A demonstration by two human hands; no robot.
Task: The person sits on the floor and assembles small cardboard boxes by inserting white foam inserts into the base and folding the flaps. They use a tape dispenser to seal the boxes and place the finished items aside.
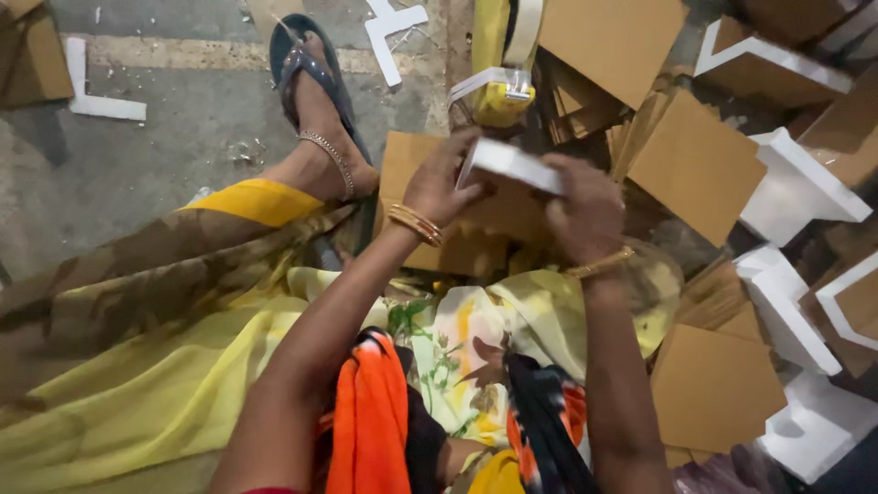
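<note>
My left hand (441, 183) and my right hand (585, 209) hold a white foam piece (508, 165) between them, above a brown cardboard sheet (457, 233) that lies over my lap. The left fingers grip the piece's left end. The right hand curls around its right end and hides part of it. Gold bangles sit on both wrists. Just beyond the hands stands a yellow tape dispenser (501, 99) with a roll of tape.
Brown cardboard squares (695, 165) and white foam corner pieces (797, 187) are heaped on the right. My sandalled foot (320, 101) rests on the grey concrete floor (155, 155). More white foam strips (91, 91) lie at the far left. Yellow cloth (165, 366) covers my lap.
</note>
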